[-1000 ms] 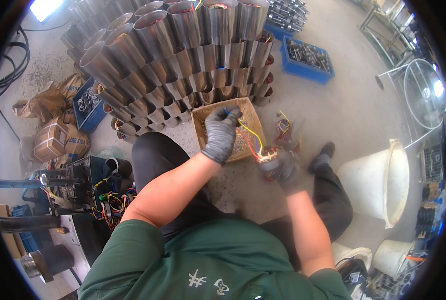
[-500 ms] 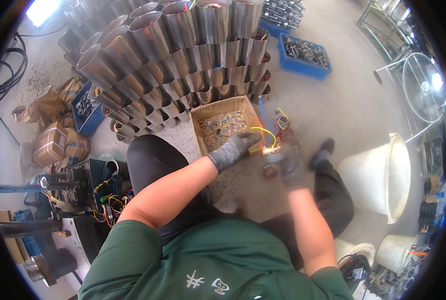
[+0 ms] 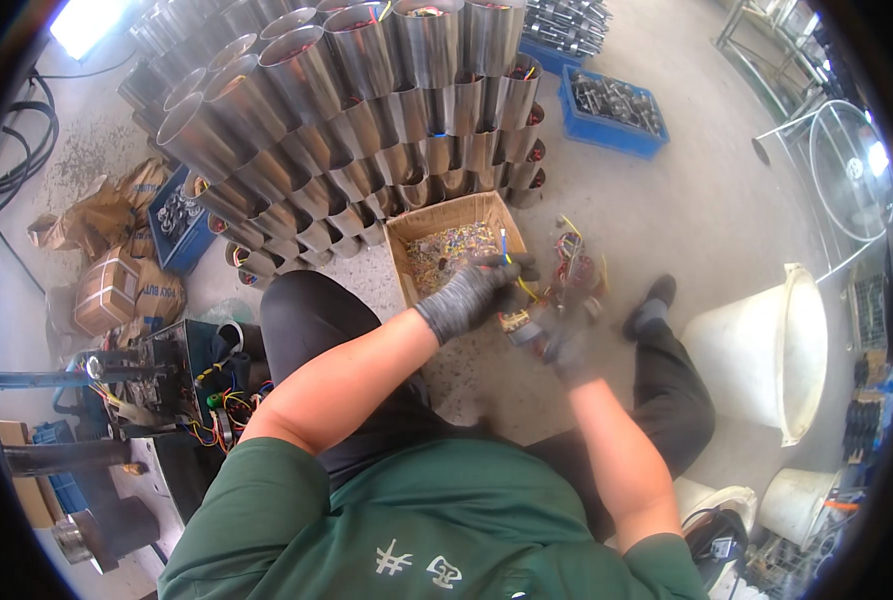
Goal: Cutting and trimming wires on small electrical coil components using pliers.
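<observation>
My left hand (image 3: 467,298), in a grey glove, is closed around thin blue and yellow wires (image 3: 529,290), with the blue end sticking up past the fingers. Close on its right, my gloved right hand (image 3: 570,348) grips a small grey round part (image 3: 523,328) with a pale and copper-coloured end; motion blurs its fingers. The yellow wire runs down toward this part. Just beyond both hands stands an open cardboard box (image 3: 399,262) holding many short coloured wire scraps. A tangle of red and yellow wires with round parts (image 3: 579,268) lies on the floor beyond my right hand.
Stacked steel cylinders (image 3: 302,120) rise in front, some with wires inside. Blue crates (image 3: 615,140) of metal parts stand at the far right. A white tub (image 3: 757,350) is right of my leg. A machine with loose wires (image 3: 187,375) stands at my left, near a wrapped carton (image 3: 107,290).
My left hand has closed on the wires. My right hand has moved left and slightly down, tilting the round part toward my left hand.
</observation>
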